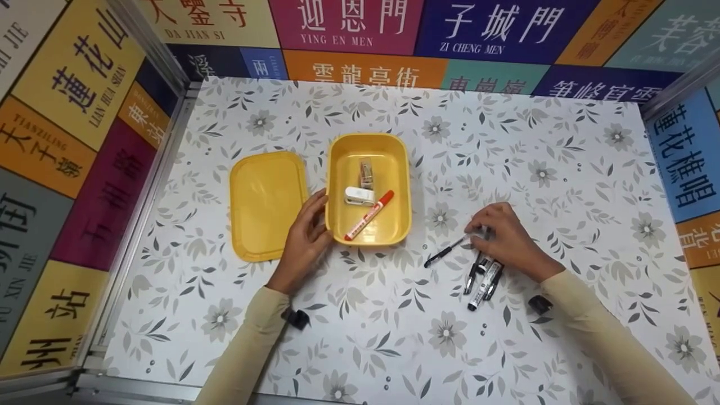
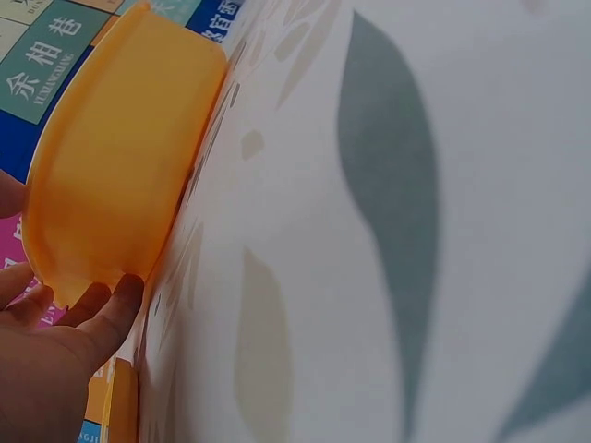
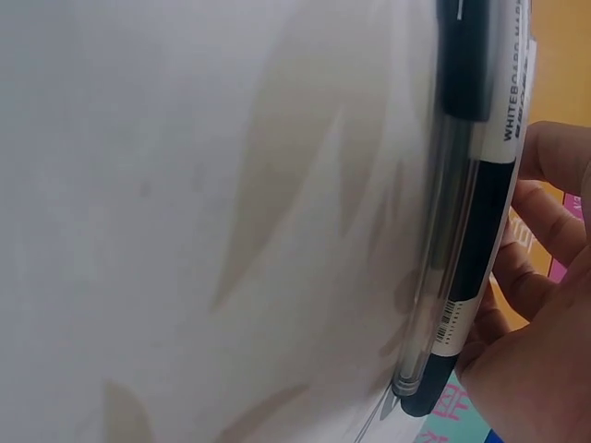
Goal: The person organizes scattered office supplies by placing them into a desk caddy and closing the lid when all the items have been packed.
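A yellow plastic box (image 1: 408, 185) stands without its lid in the middle of the table. My left hand (image 1: 306, 230) holds it at the left side near the front corner, with bent fingers (image 2: 115, 314) against the outer wall. Inside lie a red marker (image 1: 368, 216), a white stapler-like item (image 1: 359, 196) and a small clear item (image 1: 365, 171). To the right, my right hand (image 1: 503, 236) pinches the end of a pen with a black grip (image 1: 444, 256), which slants down to the left. Beneath that hand lie a whiteboard marker (image 1: 484, 289) and black pens (image 1: 469, 281).
The yellow lid (image 1: 267, 208) lies flat left of the box. Signboard panels (image 1: 360, 28) with large characters border the table at the back and sides. A white tablecloth (image 1: 337, 315) with grey flowers and leaves covers the top.
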Demonstrator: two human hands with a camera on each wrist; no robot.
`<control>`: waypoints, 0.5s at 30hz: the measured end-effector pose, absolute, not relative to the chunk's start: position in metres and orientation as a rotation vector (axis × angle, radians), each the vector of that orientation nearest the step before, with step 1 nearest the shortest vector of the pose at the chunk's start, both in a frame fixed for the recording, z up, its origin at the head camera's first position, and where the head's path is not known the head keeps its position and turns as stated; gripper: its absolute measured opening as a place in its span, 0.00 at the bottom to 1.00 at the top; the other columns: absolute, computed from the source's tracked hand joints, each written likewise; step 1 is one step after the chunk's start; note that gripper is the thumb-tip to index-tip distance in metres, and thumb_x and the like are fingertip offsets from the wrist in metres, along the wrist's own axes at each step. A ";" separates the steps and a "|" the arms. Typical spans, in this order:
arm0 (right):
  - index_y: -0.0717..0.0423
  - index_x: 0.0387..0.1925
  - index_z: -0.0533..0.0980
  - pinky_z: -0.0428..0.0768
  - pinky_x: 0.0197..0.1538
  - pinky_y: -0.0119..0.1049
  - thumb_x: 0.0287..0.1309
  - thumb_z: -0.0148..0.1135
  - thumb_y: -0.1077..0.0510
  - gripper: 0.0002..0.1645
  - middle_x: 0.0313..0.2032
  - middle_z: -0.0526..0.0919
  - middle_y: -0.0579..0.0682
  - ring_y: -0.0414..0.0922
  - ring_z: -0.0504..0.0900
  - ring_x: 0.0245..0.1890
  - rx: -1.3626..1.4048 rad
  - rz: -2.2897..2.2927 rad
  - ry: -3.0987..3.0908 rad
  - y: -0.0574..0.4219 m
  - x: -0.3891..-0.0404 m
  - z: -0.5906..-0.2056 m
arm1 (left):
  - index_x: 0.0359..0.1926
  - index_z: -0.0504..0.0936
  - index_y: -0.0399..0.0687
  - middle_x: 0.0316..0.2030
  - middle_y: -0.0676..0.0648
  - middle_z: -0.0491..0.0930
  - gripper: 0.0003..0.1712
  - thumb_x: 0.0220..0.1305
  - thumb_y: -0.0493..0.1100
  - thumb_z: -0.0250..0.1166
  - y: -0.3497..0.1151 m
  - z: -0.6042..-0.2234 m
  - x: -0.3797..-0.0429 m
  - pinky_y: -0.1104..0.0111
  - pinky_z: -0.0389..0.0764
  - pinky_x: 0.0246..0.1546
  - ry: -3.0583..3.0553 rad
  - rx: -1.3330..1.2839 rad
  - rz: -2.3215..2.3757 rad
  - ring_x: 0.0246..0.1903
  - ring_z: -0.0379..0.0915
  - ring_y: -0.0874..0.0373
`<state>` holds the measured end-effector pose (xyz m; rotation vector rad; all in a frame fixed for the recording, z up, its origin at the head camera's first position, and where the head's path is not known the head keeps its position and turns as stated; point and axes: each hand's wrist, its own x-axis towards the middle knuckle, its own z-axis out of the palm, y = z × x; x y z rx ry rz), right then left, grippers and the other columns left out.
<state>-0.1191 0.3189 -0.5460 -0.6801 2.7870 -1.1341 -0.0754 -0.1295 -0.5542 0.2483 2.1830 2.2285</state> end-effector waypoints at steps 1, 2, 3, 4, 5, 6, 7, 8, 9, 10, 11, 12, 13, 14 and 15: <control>0.54 0.38 0.90 0.68 0.54 0.43 0.52 0.77 0.73 0.14 0.44 0.86 0.50 0.52 0.70 0.54 -0.684 -1.134 2.785 0.319 -0.119 -0.546 | 0.84 0.63 0.38 0.85 0.52 0.57 0.41 0.74 0.23 0.61 -0.130 -0.554 -0.075 0.65 0.70 0.79 2.188 0.247 2.224 0.82 0.61 0.44; 0.54 0.38 0.90 0.68 0.53 0.43 0.52 0.78 0.73 0.14 0.44 0.86 0.50 0.51 0.70 0.54 -0.685 -1.133 2.782 0.319 -0.119 -0.546 | 0.84 0.63 0.38 0.85 0.52 0.57 0.42 0.73 0.23 0.61 -0.130 -0.554 -0.076 0.65 0.70 0.79 2.192 0.247 2.219 0.82 0.61 0.44; 0.53 0.38 0.90 0.68 0.53 0.43 0.52 0.78 0.72 0.14 0.44 0.86 0.50 0.51 0.70 0.54 -0.686 -1.130 2.781 0.319 -0.120 -0.546 | 0.84 0.63 0.39 0.85 0.52 0.57 0.42 0.73 0.22 0.61 -0.130 -0.554 -0.076 0.64 0.70 0.79 2.196 0.248 2.215 0.82 0.61 0.44; 0.53 0.38 0.90 0.68 0.53 0.43 0.52 0.78 0.72 0.14 0.43 0.86 0.50 0.50 0.70 0.53 -0.687 -1.128 2.779 0.320 -0.120 -0.546 | 0.84 0.64 0.39 0.85 0.52 0.57 0.42 0.73 0.23 0.61 -0.130 -0.554 -0.076 0.64 0.70 0.79 2.202 0.248 2.210 0.82 0.61 0.44; 0.53 0.38 0.90 0.67 0.53 0.43 0.52 0.78 0.72 0.14 0.43 0.86 0.49 0.50 0.70 0.53 -0.691 -1.128 2.776 0.320 -0.120 -0.547 | 0.84 0.64 0.39 0.85 0.52 0.57 0.42 0.73 0.23 0.61 -0.130 -0.554 -0.076 0.64 0.70 0.79 2.203 0.248 2.210 0.82 0.61 0.45; 0.53 0.38 0.90 0.67 0.53 0.43 0.52 0.79 0.71 0.14 0.43 0.86 0.49 0.49 0.70 0.53 -0.694 -1.128 2.773 0.320 -0.120 -0.547 | 0.84 0.64 0.39 0.85 0.52 0.57 0.42 0.73 0.22 0.61 -0.130 -0.554 -0.076 0.63 0.70 0.79 2.204 0.250 2.210 0.82 0.61 0.45; 0.53 0.37 0.90 0.67 0.53 0.43 0.52 0.79 0.71 0.14 0.43 0.87 0.49 0.49 0.70 0.53 -0.700 -1.131 2.771 0.320 -0.120 -0.547 | 0.84 0.64 0.38 0.85 0.52 0.57 0.42 0.73 0.22 0.61 -0.130 -0.554 -0.076 0.63 0.71 0.79 2.203 0.250 2.211 0.82 0.61 0.45; 0.53 0.37 0.90 0.67 0.53 0.43 0.51 0.79 0.71 0.14 0.42 0.87 0.48 0.49 0.70 0.53 -0.707 -1.131 2.772 0.320 -0.121 -0.547 | 0.84 0.64 0.38 0.85 0.51 0.57 0.42 0.73 0.22 0.60 -0.130 -0.555 -0.076 0.63 0.71 0.79 2.202 0.251 2.213 0.82 0.61 0.45; 0.53 0.37 0.90 0.67 0.54 0.43 0.51 0.79 0.71 0.14 0.42 0.87 0.48 0.49 0.70 0.52 -0.722 -1.133 2.772 0.320 -0.121 -0.548 | 0.84 0.64 0.38 0.85 0.51 0.58 0.42 0.72 0.22 0.61 -0.130 -0.555 -0.076 0.63 0.71 0.79 2.199 0.253 2.218 0.81 0.62 0.45; 0.54 0.37 0.89 0.67 0.54 0.44 0.51 0.79 0.71 0.14 0.42 0.87 0.49 0.49 0.70 0.52 -0.740 -1.139 2.770 0.320 -0.121 -0.548 | 0.84 0.64 0.37 0.85 0.51 0.58 0.42 0.72 0.22 0.61 -0.130 -0.555 -0.076 0.63 0.71 0.79 2.198 0.251 2.221 0.81 0.62 0.45; 0.54 0.37 0.89 0.66 0.55 0.44 0.50 0.79 0.72 0.14 0.41 0.87 0.49 0.49 0.70 0.52 -0.756 -1.147 2.767 0.320 -0.121 -0.549 | 0.84 0.64 0.37 0.85 0.51 0.58 0.42 0.72 0.21 0.61 -0.130 -0.555 -0.076 0.63 0.71 0.79 2.197 0.251 2.225 0.81 0.62 0.45; 0.54 0.37 0.89 0.66 0.55 0.45 0.50 0.80 0.72 0.14 0.41 0.88 0.49 0.49 0.71 0.52 -0.774 -1.155 2.766 0.321 -0.122 -0.549 | 0.84 0.64 0.37 0.85 0.51 0.58 0.42 0.72 0.21 0.60 -0.130 -0.555 -0.076 0.63 0.71 0.79 2.196 0.252 2.228 0.81 0.62 0.45; 0.54 0.37 0.89 0.66 0.55 0.45 0.50 0.80 0.72 0.14 0.41 0.88 0.48 0.49 0.71 0.52 -0.790 -1.163 2.762 0.321 -0.122 -0.550 | 0.84 0.64 0.36 0.85 0.51 0.58 0.42 0.71 0.21 0.61 -0.130 -0.555 -0.076 0.63 0.71 0.79 2.196 0.252 2.229 0.81 0.62 0.45; 0.54 0.37 0.89 0.66 0.56 0.44 0.50 0.81 0.72 0.14 0.41 0.88 0.48 0.48 0.71 0.52 -0.803 -1.170 2.756 0.321 -0.122 -0.551 | 0.84 0.64 0.36 0.85 0.50 0.58 0.42 0.71 0.21 0.61 -0.130 -0.555 -0.076 0.63 0.71 0.79 2.199 0.253 2.230 0.81 0.62 0.45; 0.53 0.37 0.89 0.66 0.56 0.44 0.51 0.81 0.72 0.14 0.41 0.88 0.47 0.48 0.71 0.52 -0.814 -1.181 2.748 0.320 -0.122 -0.551 | 0.84 0.64 0.36 0.85 0.50 0.58 0.42 0.71 0.21 0.61 -0.130 -0.555 -0.076 0.64 0.71 0.79 2.199 0.254 2.231 0.81 0.62 0.45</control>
